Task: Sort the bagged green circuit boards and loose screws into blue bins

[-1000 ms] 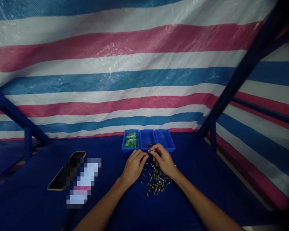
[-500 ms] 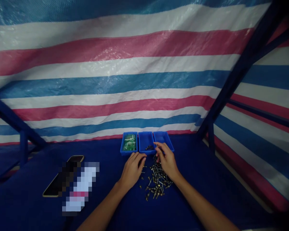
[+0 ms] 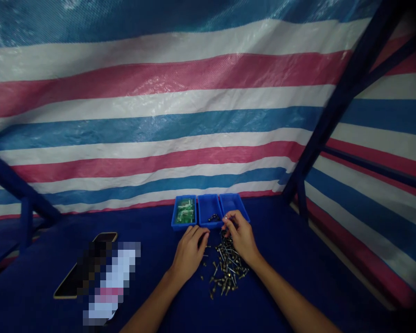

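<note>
A pile of small screw-like metal pieces point(image 3: 229, 268), with dark and brassy ends and thin shiny shanks, lies on the blue tabletop. Above the pile's far end, my right hand point(image 3: 241, 233) pinches a tiny shiny piece between thumb and fingers; its exact kind is too small to tell. My left hand point(image 3: 189, 252) rests left of the pile with its fingers curled together; whatever they hold, if anything, is hidden. Just beyond both hands stands the middle blue bin point(image 3: 208, 203), holding a few dark small parts point(image 3: 213, 217). My right fingertips partly cover the right blue bin point(image 3: 234, 201).
On the left, a third blue bin point(image 3: 174, 217) holds green-and-clear pieces point(image 3: 186, 210). A phone point(image 3: 67, 284) and a pixelated pale object point(image 3: 114, 277) lie at the table's left. Striped sheeting point(image 3: 159, 125) and dark blue frame bars point(image 3: 333, 125) enclose the table.
The whole view has shifted slightly, with the scene sitting lower. My right hand has drawn back a little from the bins, still pinching. My left hand stays about where it was.
</note>
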`<control>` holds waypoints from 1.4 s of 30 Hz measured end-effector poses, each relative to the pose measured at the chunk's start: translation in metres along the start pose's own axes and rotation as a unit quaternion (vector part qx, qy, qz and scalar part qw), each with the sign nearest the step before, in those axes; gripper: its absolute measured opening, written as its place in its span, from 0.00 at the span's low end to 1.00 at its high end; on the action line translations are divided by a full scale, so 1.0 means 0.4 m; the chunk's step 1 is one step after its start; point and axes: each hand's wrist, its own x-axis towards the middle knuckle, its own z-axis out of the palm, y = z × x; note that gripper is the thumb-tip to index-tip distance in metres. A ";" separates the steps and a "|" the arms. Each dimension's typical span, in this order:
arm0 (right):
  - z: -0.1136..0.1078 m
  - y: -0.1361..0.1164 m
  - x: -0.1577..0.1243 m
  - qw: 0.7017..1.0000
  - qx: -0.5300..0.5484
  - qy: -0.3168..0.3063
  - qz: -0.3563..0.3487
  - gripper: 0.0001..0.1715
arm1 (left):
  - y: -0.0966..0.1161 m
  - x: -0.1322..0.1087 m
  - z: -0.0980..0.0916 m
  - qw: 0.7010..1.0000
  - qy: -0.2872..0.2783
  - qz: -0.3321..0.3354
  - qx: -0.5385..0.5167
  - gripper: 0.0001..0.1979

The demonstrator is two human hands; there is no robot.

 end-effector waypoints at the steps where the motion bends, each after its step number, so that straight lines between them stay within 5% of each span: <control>1: -0.002 -0.002 -0.001 1.000 -0.021 0.001 -0.010 0.13 | 0.000 0.000 0.000 1.000 -0.001 0.000 0.001 0.12; 7: -0.011 -0.025 0.000 0.985 -0.121 0.039 -0.117 0.08 | -0.004 0.001 0.003 1.000 0.000 -0.001 0.001 0.12; 15: -0.010 -0.054 -0.008 0.980 -0.117 0.054 -0.150 0.10 | -0.006 0.002 0.002 1.000 0.004 -0.007 -0.010 0.11; 29: -0.015 -0.069 -0.007 0.979 -0.099 0.097 -0.151 0.13 | -0.017 0.000 0.008 1.000 -0.003 -0.005 -0.011 0.13; 42: -0.023 -0.062 -0.001 0.980 -0.088 0.099 -0.152 0.06 | -0.020 -0.001 0.008 1.000 -0.016 -0.013 -0.007 0.11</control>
